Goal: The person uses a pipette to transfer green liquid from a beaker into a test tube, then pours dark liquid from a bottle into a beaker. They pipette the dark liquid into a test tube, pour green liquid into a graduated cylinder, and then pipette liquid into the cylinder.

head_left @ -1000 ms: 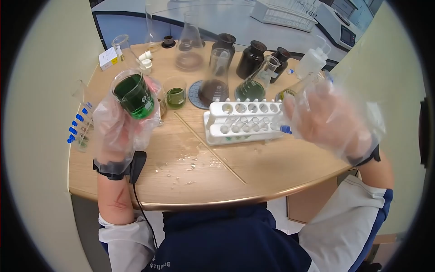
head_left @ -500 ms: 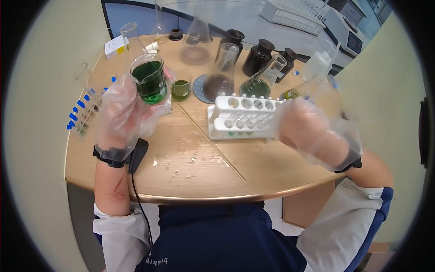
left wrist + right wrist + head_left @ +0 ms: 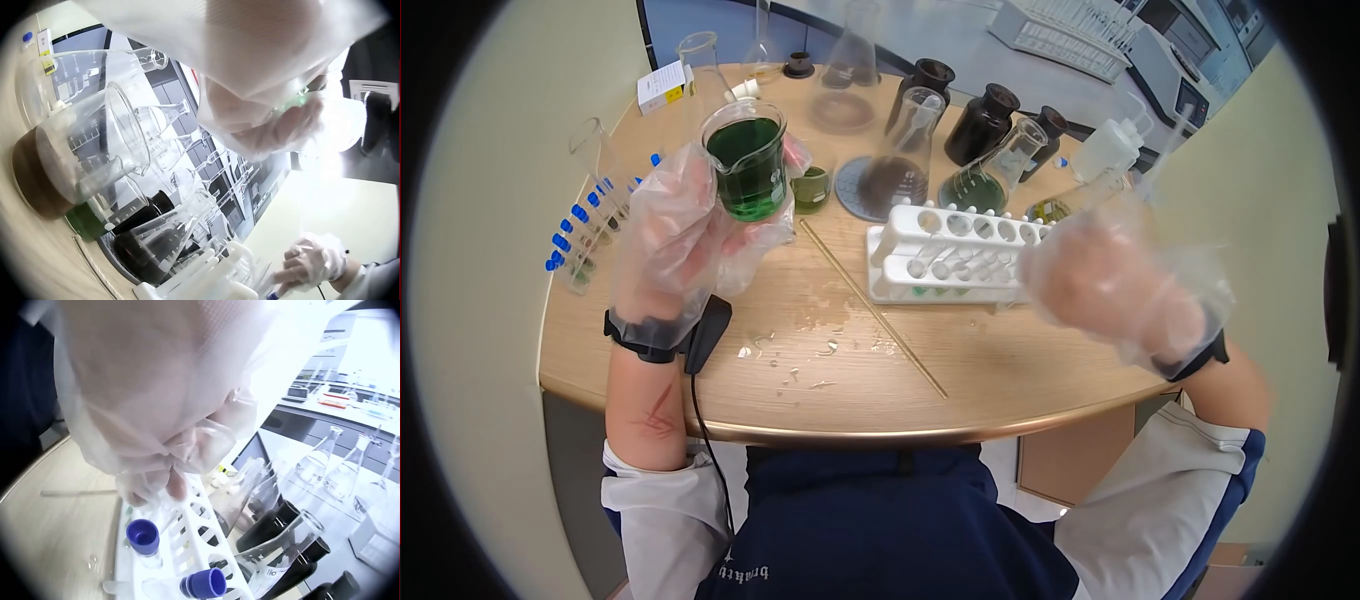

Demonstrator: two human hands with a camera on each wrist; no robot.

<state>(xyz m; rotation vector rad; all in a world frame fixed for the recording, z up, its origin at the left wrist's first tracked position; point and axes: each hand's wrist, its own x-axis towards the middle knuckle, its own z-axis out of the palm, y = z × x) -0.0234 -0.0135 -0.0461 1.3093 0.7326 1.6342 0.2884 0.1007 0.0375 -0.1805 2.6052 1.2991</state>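
Observation:
My gloved left hand (image 3: 685,215) grips a glass beaker (image 3: 747,165) of dark green liquid, raised over the left of the table. A white test tube rack (image 3: 940,278) holds several clear tubes (image 3: 940,268), with green liquid low in some. At its right end my gloved right hand (image 3: 1090,265) is close over the rack. In the right wrist view its curled fingertips (image 3: 176,484) pinch a narrow clear tube, mostly hidden by the glove. Beside them, two tubes with blue caps (image 3: 142,537) stand out of the rack.
A glass rod (image 3: 870,308) lies in front of the rack, near water drops (image 3: 832,347). Behind stand a beaker of green liquid (image 3: 811,190), conical flasks (image 3: 898,165), dark bottles (image 3: 983,125) and a wash bottle (image 3: 1108,150). Tubes with blue caps (image 3: 570,228) stand at far left.
The head view has shifted a little. The left hand still grips the green beaker, now more level. My right hand moved in over the rack's right end, then slightly back right.

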